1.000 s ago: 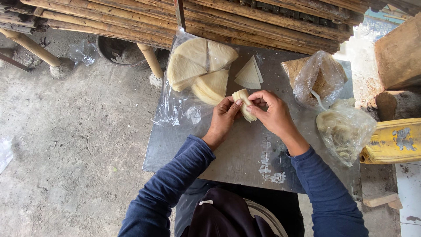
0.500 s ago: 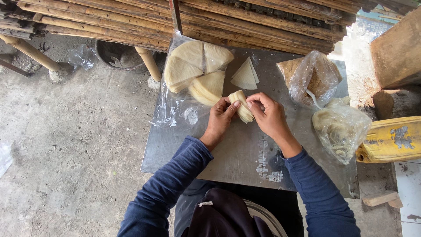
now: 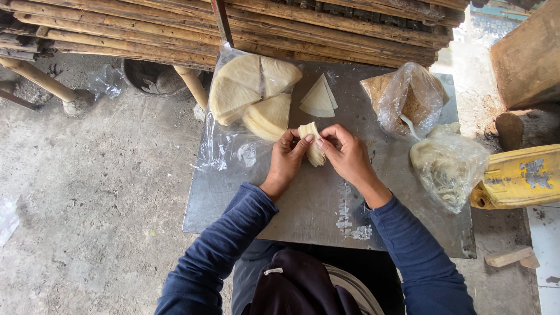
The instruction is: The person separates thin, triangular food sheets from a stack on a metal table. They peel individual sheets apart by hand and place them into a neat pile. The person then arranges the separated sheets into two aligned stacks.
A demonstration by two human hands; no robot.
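Both my hands meet over a grey metal tabletop (image 3: 303, 204). My left hand (image 3: 288, 158) and my right hand (image 3: 345, 153) pinch a small pale folded wrapper (image 3: 314, 146) between their fingertips, held just above the metal. Behind my left hand lies a stack of pale wedge-shaped wrappers (image 3: 251, 93) on clear plastic. A single pale triangle wrapper (image 3: 318, 99) lies flat just beyond my hands.
A clear bag of brown filling (image 3: 408, 96) and a clear bag of pale shreds (image 3: 446, 163) sit at the right of the tabletop. A bamboo slat rack (image 3: 291, 26) runs along the back. A yellow container (image 3: 519, 178) lies at the right. Bare concrete floor (image 3: 87, 192) is left.
My hands stay together on the folded wrapper, fingers shifting slightly as they work it. The view has drifted a little; nothing else on the tabletop moved.
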